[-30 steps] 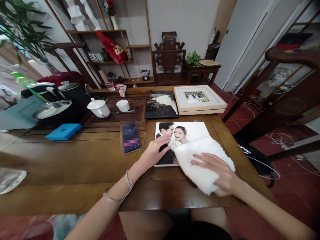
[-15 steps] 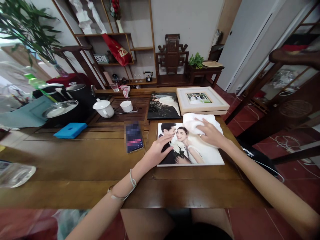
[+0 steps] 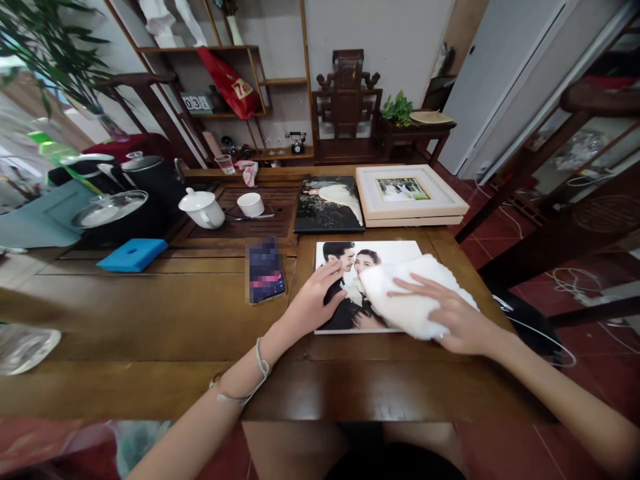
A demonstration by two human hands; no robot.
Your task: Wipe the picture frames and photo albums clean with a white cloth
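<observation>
A large photo print point(image 3: 350, 280) of a couple lies flat on the wooden table point(image 3: 150, 320). My left hand point(image 3: 313, 300) rests flat on its left edge, fingers spread, holding it down. My right hand point(image 3: 453, 313) presses a white cloth point(image 3: 410, 297) flat against the print's right half, fingers stretched over the cloth. The cloth hides the lower right part of the picture.
A phone point(image 3: 265, 270) lies just left of the print. Behind it are a dark photo point(image 3: 327, 203) and a white framed picture point(image 3: 407, 193). A tea tray with teapot point(image 3: 203, 208) and cup point(image 3: 250, 203), a blue block point(image 3: 133, 255) and pots stand at the left.
My right hand has slid the cloth from the print's top right corner back down over its right half. One second ago it was lower still. My left hand stayed put.
</observation>
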